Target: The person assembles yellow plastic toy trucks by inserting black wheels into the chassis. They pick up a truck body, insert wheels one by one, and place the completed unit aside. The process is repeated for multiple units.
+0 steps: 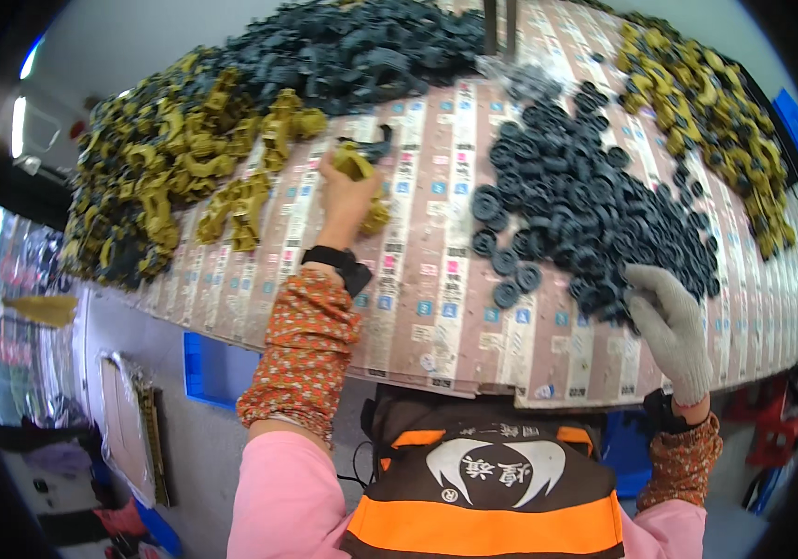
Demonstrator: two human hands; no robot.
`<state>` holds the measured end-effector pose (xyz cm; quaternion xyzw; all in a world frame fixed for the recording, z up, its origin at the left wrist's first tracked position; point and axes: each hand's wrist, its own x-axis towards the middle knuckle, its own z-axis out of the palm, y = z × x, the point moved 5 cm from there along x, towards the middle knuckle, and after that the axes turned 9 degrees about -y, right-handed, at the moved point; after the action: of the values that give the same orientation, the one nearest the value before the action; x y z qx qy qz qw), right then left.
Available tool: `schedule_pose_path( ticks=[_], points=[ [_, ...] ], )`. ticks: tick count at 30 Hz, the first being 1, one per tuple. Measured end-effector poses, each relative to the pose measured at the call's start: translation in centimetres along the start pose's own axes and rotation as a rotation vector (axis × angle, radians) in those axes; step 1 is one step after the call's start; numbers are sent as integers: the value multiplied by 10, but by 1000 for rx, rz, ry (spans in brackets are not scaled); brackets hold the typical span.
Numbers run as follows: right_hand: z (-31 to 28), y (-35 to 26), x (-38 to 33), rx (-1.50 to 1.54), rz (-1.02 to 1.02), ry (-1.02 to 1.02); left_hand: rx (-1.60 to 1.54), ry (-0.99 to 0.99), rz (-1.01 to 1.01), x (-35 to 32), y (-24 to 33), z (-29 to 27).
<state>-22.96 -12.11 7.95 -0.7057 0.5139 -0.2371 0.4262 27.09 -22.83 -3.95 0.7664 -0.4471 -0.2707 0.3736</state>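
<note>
My left hand [347,197], bare, is closed round an olive-yellow moulded plastic part [355,162] above the table. Just beyond its fingers lies a curved dark grey plastic piece [376,144]. Another olive-yellow part [375,218] shows beside the wrist, partly hidden by the hand. My right hand [669,326], in a pale knitted glove, curls its fingers at the near right edge of a pile of small dark grey wheels [566,186]. Whether a wheel sits between those fingertips is hidden.
Olive-yellow parts [184,158] are heaped at the left, dark grey pieces [352,51] at the back. Yellow parts with dark wheels [716,121] lie at the far right. A clear plastic bag [525,79] rests near a dark post [501,28]. Patterned sheeting covers the table [417,317].
</note>
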Motion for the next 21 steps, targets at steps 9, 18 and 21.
schedule_pose_path(
  ticks=[9,18,21],
  points=[
    [48,-18,3,-449,-269,-12,-812,-314,-127,-74,-12,-2],
    [121,-32,64,-997,-343,-183,-1179,-632,-115,-181,46,-10],
    [129,-30,59,-977,-323,-194,-1184,-666,-158,-210,42,2]
  ],
)
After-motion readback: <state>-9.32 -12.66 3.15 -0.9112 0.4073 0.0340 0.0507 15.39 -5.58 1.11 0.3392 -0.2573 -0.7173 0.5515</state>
